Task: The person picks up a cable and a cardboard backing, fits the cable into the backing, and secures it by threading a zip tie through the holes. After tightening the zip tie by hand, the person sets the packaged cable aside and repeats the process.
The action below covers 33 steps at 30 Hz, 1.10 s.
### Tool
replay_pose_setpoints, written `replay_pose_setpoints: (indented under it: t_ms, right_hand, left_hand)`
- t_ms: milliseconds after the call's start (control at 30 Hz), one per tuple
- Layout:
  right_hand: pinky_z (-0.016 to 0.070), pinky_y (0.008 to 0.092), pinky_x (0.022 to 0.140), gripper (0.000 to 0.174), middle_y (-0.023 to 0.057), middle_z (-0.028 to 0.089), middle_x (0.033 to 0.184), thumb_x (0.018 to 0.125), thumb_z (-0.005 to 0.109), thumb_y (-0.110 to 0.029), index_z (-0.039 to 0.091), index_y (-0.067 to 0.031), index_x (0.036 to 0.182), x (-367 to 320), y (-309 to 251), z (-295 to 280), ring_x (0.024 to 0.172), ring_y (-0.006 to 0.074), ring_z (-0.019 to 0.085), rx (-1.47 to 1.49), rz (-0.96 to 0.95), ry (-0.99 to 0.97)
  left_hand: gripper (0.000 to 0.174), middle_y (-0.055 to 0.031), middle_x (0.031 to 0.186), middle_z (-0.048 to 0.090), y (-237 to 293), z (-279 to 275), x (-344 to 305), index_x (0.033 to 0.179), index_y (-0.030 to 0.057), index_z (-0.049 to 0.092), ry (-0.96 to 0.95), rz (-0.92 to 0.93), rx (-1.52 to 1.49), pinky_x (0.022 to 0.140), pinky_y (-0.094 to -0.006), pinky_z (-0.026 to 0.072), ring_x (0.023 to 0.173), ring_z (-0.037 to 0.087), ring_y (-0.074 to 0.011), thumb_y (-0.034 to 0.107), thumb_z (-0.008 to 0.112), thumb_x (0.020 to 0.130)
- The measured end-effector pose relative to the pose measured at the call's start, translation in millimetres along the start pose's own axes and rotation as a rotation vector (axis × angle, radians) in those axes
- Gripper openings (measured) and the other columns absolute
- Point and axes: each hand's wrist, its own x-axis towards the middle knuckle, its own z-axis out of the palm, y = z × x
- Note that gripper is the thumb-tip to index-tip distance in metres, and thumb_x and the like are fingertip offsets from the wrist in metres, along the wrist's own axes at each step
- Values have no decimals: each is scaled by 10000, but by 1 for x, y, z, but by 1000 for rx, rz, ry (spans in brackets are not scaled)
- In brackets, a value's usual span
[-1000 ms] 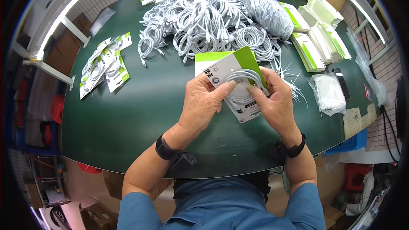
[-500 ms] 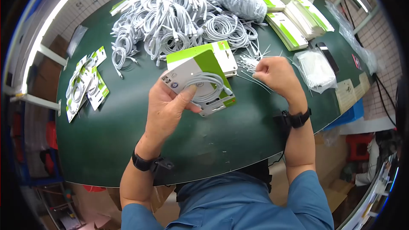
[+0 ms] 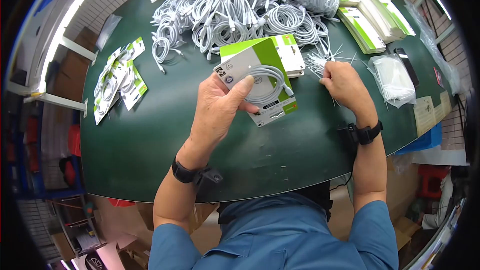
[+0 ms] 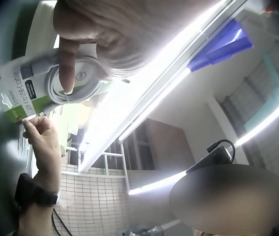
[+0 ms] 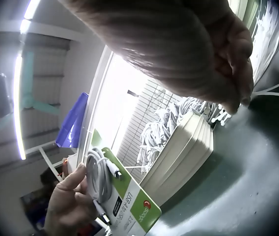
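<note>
My left hand holds a white and green printed card with a coiled white USB cable on it, thumb pressed over the coil. Print on the card in the left wrist view reads USB-A to USB-C cable. Off to the right, my right hand has thumb and fingers pinched together at the loose white cable ties. Thin tie ends stick out beside its fingertips in the right wrist view. Behind the held card sits a stack of similar cards.
A large heap of coiled white cables fills the back of the green table. Carded cables lie at left. Card stacks, a bag of white ties and a dark phone are at right.
My right hand has let go of the card and moved right to the cable ties, its fingers now pinched there. The left hand keeps the card and coil.
</note>
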Motion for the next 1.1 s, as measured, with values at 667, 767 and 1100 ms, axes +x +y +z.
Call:
replay_pose_setpoints:
  t_ms: [667,767,1100]
  right_hand:
    - [559,545,848,90,231,735,969,977,647,-74,665,11,999,-5,-7,-1,954,447,714,81,-82,194]
    - [560,510,815,93,221,737,976,967,695,-54,678,11,1031,-6,-16,-2,891,436,711,154,-249,339]
    - [606,340,738,211,103,743,1005,839,816,79,740,-44,993,-18,-68,-16,852,234,737,536,-613,535]
  left_hand:
    - [380,-258,1272,737,53,1,-24,1314,-64,729,66,761,290,775,-371,675,1054,764,-301,243,654,1103]
    - [355,-261,1242,754,45,-5,-20,1256,-64,757,82,886,626,1001,-442,613,1167,757,-359,224,732,1048]
    - [335,-192,1209,784,13,-21,-1,1162,-14,785,111,1036,916,1050,-465,590,1226,738,-405,103,883,863]
